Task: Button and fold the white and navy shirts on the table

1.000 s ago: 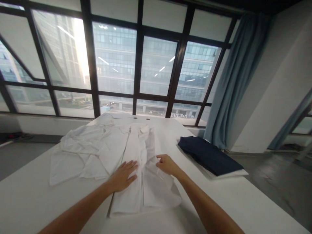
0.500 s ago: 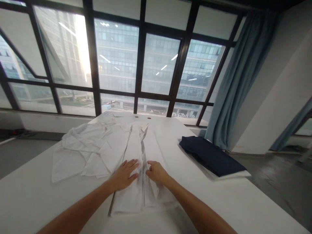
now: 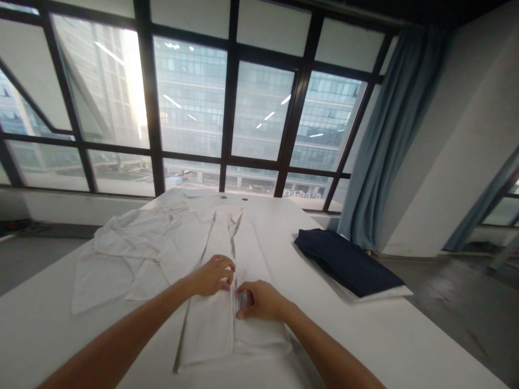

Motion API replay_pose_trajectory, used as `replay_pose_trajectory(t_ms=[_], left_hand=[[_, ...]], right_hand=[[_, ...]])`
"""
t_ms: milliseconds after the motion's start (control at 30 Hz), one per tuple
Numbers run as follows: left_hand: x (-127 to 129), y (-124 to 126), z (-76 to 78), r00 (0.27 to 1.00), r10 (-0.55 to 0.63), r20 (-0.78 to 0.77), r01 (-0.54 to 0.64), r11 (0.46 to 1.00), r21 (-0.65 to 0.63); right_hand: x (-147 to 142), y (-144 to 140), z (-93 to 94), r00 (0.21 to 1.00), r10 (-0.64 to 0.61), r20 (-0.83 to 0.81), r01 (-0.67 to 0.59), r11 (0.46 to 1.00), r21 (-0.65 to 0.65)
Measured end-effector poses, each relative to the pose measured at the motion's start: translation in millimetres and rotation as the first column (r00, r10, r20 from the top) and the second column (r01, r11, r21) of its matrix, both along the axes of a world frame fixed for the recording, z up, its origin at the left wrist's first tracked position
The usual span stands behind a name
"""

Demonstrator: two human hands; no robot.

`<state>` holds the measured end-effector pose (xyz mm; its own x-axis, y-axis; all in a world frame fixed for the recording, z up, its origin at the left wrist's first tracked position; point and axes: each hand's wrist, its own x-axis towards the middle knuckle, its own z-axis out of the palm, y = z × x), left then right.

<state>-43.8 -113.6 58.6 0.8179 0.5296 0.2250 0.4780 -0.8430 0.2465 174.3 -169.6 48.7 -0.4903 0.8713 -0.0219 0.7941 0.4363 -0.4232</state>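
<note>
A white garment [image 3: 206, 335] lies lengthwise before me in two long panels. Their edges meet along a narrow line in the middle, and small pointed flaps stand up at the far end. On the left panel, my left hand [image 3: 213, 275] has its fingers curled in at that middle edge, with the thumb close to them; it appears to pinch the cloth. Just across the line, my right hand [image 3: 263, 300] rests on the right panel, thumb and fingers apart in a C shape around a gap. What lies beneath its palm is hidden.
More crumpled white cloth [image 3: 130, 248] spreads over the left of the white table [image 3: 336, 346]. A folded navy cloth [image 3: 348, 262] lies on something white near the table's right edge. Beyond are large windows [image 3: 190, 97] and a blue curtain [image 3: 389, 140].
My left hand was flat with fingers spread; its fingers are now curled at the middle edge. My right hand has come nearer and opened from a pinch. The right panel lies flatter.
</note>
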Motion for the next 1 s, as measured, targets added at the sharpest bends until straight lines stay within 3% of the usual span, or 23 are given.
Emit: replay_pose_trajectory(t_ms=[100, 233, 367, 433, 567, 733, 800, 867, 933, 1000], left_hand=[[2, -3, -4.1, 0.995, 0.058, 0.081, -0.056, 0.998, -0.021], [-3, -6, -28.2, 0.996, 0.067, 0.052, -0.065, 0.997, -0.028], [-14, 0, -50.3, 0.979, 0.201, -0.036, -0.203, 0.979, -0.031], [-15, 2, -55.3, 0.97, 0.228, -0.089, -0.233, 0.971, -0.049], [-15, -10, -54.7, 0.961, 0.243, -0.135, -0.255, 0.964, -0.073], [-16, -22, -39.2, 0.99, 0.137, -0.014, -0.137, 0.976, -0.169], [-14, -10, -33.6, 0.991, 0.122, 0.06, -0.11, 0.978, -0.177], [-10, 15, -33.0, 0.975, 0.191, 0.112, -0.18, 0.978, -0.105], [-8, 44, -37.9, 0.95, 0.293, 0.111, -0.293, 0.956, -0.014], [-8, 71, -45.0, 0.932, 0.36, 0.032, -0.361, 0.932, 0.021]], right_hand=[[6, -1, -2.9, 0.999, 0.035, -0.009, -0.035, 0.999, 0.003], [10, 0, -2.4, 0.996, 0.082, -0.034, -0.081, 0.997, 0.01], [3, 1, -8.7, 0.992, 0.055, -0.111, -0.023, 0.964, 0.266], [-2, 0, -15.9, 0.994, 0.085, -0.072, -0.056, 0.941, 0.335], [-6, -12, -22.8, 0.977, 0.172, 0.122, -0.192, 0.966, 0.171], [-4, -27, 7.0, 0.954, 0.257, 0.156, -0.268, 0.962, 0.055], [-6, -16, 19.2, 0.954, 0.274, 0.125, -0.284, 0.957, 0.066], [-10, 6, 21.9, 0.967, 0.241, 0.088, -0.252, 0.953, 0.169], [-14, 33, 14.0, 0.978, 0.186, 0.093, -0.205, 0.94, 0.272], [-16, 55, 0.2, 0.979, 0.151, 0.138, -0.183, 0.948, 0.261]])
